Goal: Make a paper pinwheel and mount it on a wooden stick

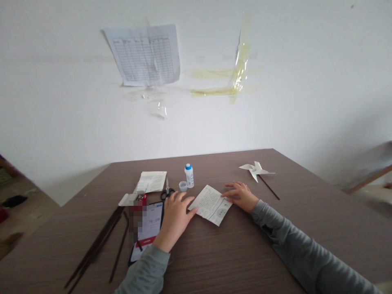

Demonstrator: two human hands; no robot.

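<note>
Left hand [175, 218], wide at nine o'clock, and right hand [241, 197], loosely spread at three, touched the paper sheet [210, 205] between them, bottle [189, 176] at its eleven; I judged this positioning, the next move needing steady pressure.

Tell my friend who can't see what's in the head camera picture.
A person's left hand and right hand are at opposite edges of a printed paper on a brown table. Behind it stands a blue-topped bottle beside a pale cap. Scissors, stacked papers, a phone and dark sticks lie to the left, a paper pinwheel to the right.
</note>
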